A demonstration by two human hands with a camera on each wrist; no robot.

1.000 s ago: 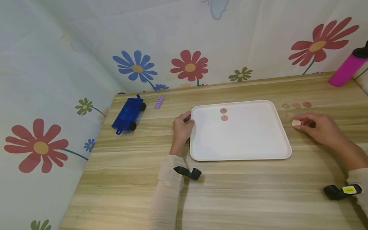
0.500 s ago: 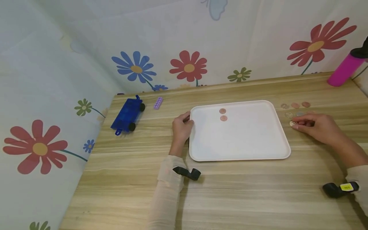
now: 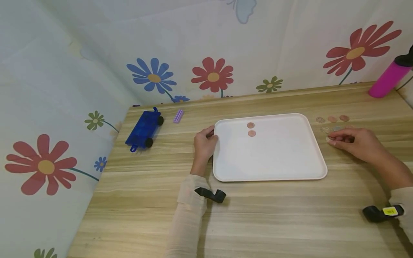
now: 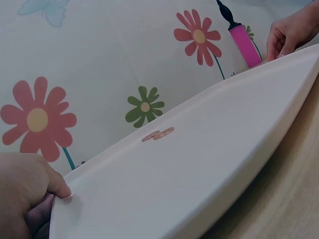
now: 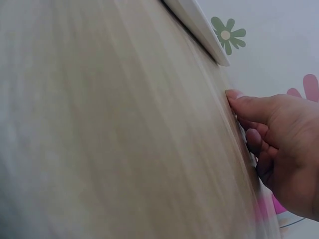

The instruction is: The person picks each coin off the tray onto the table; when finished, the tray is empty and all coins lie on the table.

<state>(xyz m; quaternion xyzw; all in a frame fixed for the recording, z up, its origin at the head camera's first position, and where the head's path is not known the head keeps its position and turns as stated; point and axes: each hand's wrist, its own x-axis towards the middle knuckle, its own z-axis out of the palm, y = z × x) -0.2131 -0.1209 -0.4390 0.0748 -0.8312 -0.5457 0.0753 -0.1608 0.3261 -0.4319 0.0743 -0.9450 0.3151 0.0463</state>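
Note:
My left hand [image 3: 204, 146] grips the left rim of a white rectangular tray [image 3: 274, 157]; in the left wrist view its thumb presses on the rim. Two copper coins [image 3: 251, 133] lie near the tray's back edge. Right of the tray, my right hand [image 3: 359, 143] pinches a pale coin [image 3: 327, 139] low at the tabletop, fingertips covering part of it. Just behind that hand lie several loose coins, among them a silver one [image 3: 324, 129] and a copper one [image 3: 344, 118]. In the right wrist view the held coin cannot be made out.
On the wooden table [image 3: 274, 215], a blue toy wagon [image 3: 144, 129] with black wheels and a purple toy brick [image 3: 178, 116] lie at the back left. A pink bottle [image 3: 387, 79] with a black top stands at the back right. A flower-printed cloth hangs behind.
The coin in my right hand has gone from tilted, with its face showing, to lower and more covered by the fingertips. My left hand and the tray stay put.

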